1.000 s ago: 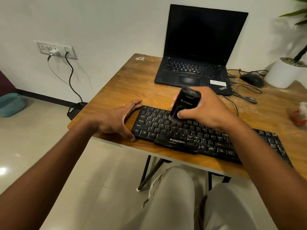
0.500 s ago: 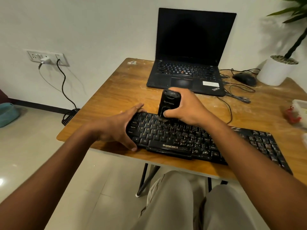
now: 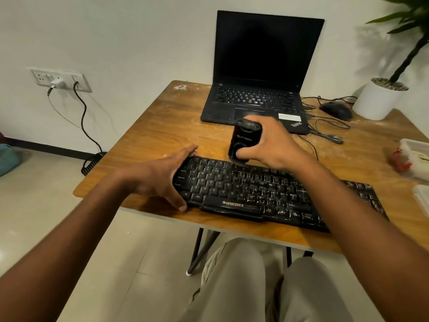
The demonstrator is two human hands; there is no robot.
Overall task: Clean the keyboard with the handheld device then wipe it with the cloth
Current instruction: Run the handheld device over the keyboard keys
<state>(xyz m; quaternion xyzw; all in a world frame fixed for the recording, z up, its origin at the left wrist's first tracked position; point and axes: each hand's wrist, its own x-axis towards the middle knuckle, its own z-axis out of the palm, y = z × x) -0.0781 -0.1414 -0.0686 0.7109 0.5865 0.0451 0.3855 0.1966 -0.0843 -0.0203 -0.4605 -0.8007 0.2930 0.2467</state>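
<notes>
Right hand [image 3: 271, 142] grips handheld device [image 3: 243, 141] upright at keyboard [image 3: 267, 191] back edge (left hand [image 3: 160, 180] clasps its left end).

One wooden table [image 3: 148, 126] carries one black keyboard [image 3: 255, 189], one open laptop [image 3: 260, 66], one mouse [image 3: 336, 110] and one white plant pot [image 3: 376, 101] – five single items. Two hands – a left hand [image 3: 160, 180] and a right hand [image 3: 274, 142] – and one handheld device [image 3: 243, 140]. One wall socket [image 3: 60, 79] holds two plugs
</notes>
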